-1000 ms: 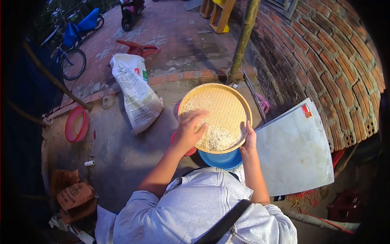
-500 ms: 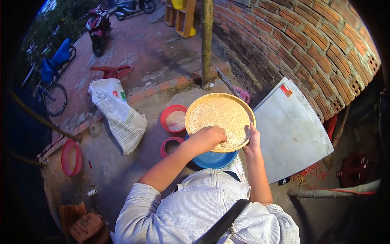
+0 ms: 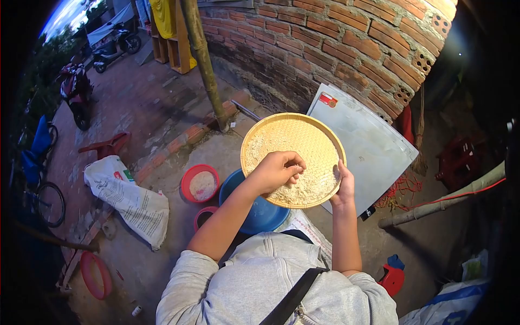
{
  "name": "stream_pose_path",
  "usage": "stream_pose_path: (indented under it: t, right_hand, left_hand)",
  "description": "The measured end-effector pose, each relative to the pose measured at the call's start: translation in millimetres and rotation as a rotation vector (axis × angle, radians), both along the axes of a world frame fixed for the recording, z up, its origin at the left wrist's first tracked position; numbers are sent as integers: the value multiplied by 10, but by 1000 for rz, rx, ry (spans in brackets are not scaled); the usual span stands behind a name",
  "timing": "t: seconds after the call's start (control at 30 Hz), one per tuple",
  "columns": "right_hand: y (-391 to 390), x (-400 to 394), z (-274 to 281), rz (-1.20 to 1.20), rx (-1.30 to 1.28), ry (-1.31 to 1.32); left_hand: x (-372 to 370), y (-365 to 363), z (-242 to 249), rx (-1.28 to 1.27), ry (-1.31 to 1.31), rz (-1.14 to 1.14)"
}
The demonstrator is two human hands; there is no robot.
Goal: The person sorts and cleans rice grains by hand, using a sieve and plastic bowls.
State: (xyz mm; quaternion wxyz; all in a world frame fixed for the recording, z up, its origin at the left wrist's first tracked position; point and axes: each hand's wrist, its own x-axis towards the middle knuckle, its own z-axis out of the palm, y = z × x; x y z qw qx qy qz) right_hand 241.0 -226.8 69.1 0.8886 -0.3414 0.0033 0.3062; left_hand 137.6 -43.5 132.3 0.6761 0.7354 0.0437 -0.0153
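Note:
A round woven bamboo winnowing tray [image 3: 295, 135] is tilted in front of my chest, with pale husked grain or chaff [image 3: 309, 187] spread mostly along its near side. My right hand [image 3: 343, 187] grips the tray's right rim, thumb on the upper side. Over the tray's near-left part is my left hand [image 3: 279, 172], its fingers curled together just above the grain. Whatever they pinch is too small to make out. Beneath the tray, a blue basin [image 3: 262, 216] is partly hidden. Left of it stands a red bowl [image 3: 200, 183] holding pale grain.
A smaller pink bowl [image 3: 203, 216] is partly behind my left forearm. A white sack [image 3: 130, 200] lies on the left. Grey panels [image 3: 357, 141] lean by the brick wall [image 3: 325, 49]. A bamboo pole [image 3: 203, 65] stands ahead; another pole [image 3: 449, 197] juts in at right.
My view has turned to the right. My left hand has risen slightly from the grain, its fingers still curled. The right hand keeps its hold on the tray, and more of the blue basin shows.

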Motion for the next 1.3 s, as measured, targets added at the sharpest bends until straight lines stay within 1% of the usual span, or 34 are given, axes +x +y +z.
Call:
stream_pose_path:
  t: [0.03,0.1,0.13,0.3,0.37,0.4,0.47,0.5,0.53,0.6,0.63,0.7,0.73,0.77,0.8,0.83,0.87,0.9,0.93,1.0,1.07,1.1,1.17,1.2,1.23,1.3]
  right_hand:
    - [-22,0,1,-12,2,7]
    - [-53,26,-69,-30,0,16]
    - [-67,36,-95,-38,-2,26]
    - [9,-45,-170,-54,-33,45]
    - [91,-53,-271,-26,-91,111]
    - [147,-69,-302,-13,-93,111]
    - [258,-122,-321,37,-89,119]
    - [324,-166,-312,77,-83,128]
    - [388,-221,-265,111,-96,123]
    - [498,-185,-459,160,-110,132]
    - [565,-187,-504,180,-118,138]
    - [680,-208,-563,216,-146,131]
    - [729,-214,-596,214,-152,119]
    - [770,-213,-635,211,-158,107]
    - [798,-186,-707,236,-144,120]
    - [826,-155,-799,260,-113,129]
    - [856,-155,-818,273,-121,132]
    - [877,-147,-833,285,-128,134]
    - [899,-113,-875,311,-133,140]
    - [948,-69,-974,337,-161,129]
    - [1002,-83,-960,346,-168,134]
    - [1019,-93,-930,343,-178,134]
    - [1035,-148,-858,327,-197,151]
    - [1042,-171,-850,328,-188,151]
    - [1055,-185,-847,328,-179,150]
    - [1066,-196,-847,321,-178,155]
  left_hand:
    - [18,-6,8,0,0,-10]
    - [50,-6,43,-221,30,-26]
    - [102,6,-56,-281,-41,-19]
    - [71,64,-102,-349,40,14]
    - [25,110,-145,-453,66,11]
    - [-3,130,-166,-455,67,22]
    - [-100,190,-221,-615,71,110]
    - [-155,251,-245,-620,68,134]
    - [-216,336,-268,-726,81,167]
    - [-328,533,-332,-954,142,212]
    - [-428,655,-392,-963,131,249]
    - [-708,890,-506,-1189,-22,214]
    - [-879,942,-453,-1155,-43,349]
    - [-1044,1058,-534,-1164,-56,387]
    - [-1213,1199,-686,-1214,-150,433]
    - [-1391,1338,-862,-1260,-245,476]
    - [-1558,1465,-1052,-1318,-276,580]
    - [-1718,1567,-1298,-1374,-308,683]
    - [-1867,1680,-1660,-1427,-388,785]
    - [-2062,1870,-2283,-1547,-257,1256]
    - [-2315,2021,-3060,-1469,-97,1405]
    - [-2328,2033,-3210,-1468,-100,1409]
    - [-2319,2060,-3419,-1420,111,1679]
    - [-2328,2123,-3618,-1421,60,1646]
    - [-2298,2062,-3400,-1416,56,1645]
    - [-2200,1905,-2995,-988,497,1505]
